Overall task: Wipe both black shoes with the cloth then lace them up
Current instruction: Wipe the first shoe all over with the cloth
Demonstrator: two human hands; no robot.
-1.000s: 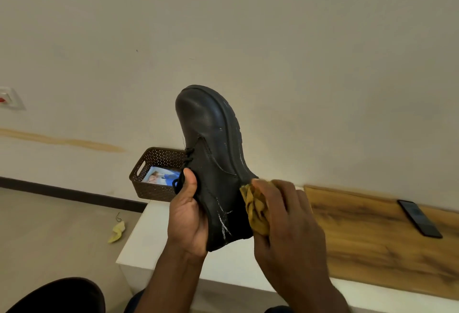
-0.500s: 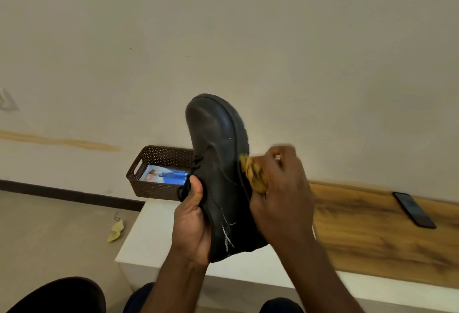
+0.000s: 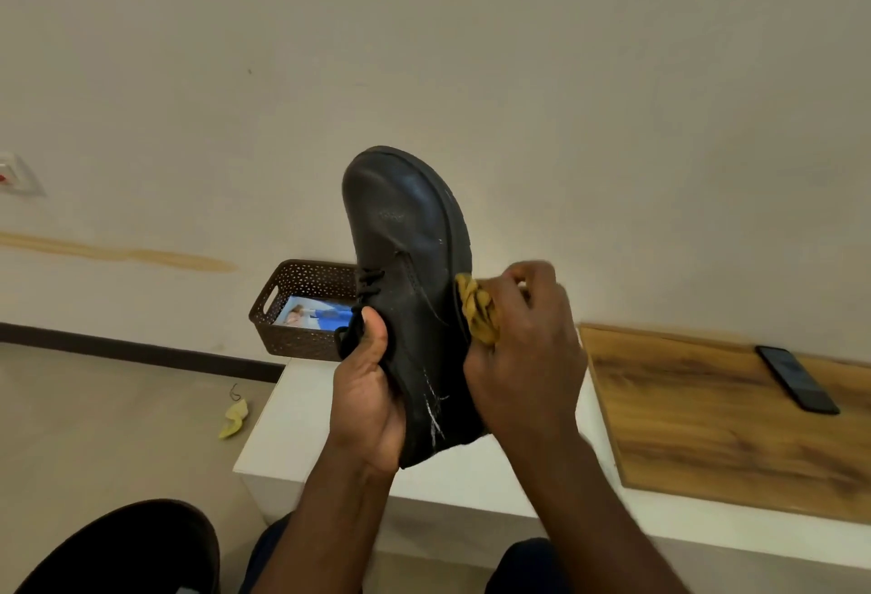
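Shoe: black shoe [image 3: 405, 291] held up in the air at the middle of the view, toe pointing to twelve o'clock, heel down toward six, above the near edge of the white table [image 3: 301, 409].
Left hand: left hand [image 3: 365, 400] has its grip closed around the heel end, thumb pressed on the upper just below the laces [image 3: 367, 280].
Right hand: right hand [image 3: 523, 357] at three o'clock of the shoe, its grip bunched tight on the yellow cloth [image 3: 476, 310], which touches the shoe's right side near the sole edge.
Marks: pale scuffs [image 3: 431, 409] show low on the upper near the heel, so I'd judge this shoe only partly wiped.
Second shoe: a dark rounded shape [image 3: 127, 546] at seven o'clock may be the other shoe; I cannot tell for sure.
Progress: early, I'd say: wiping of one shoe is under way, the other shoe's wiping and the lacing of both are left.
Nearby: brown basket [image 3: 301, 306] at nine o'clock behind the shoe, phone [image 3: 796, 379] at three o'clock on the wooden board [image 3: 707, 428].
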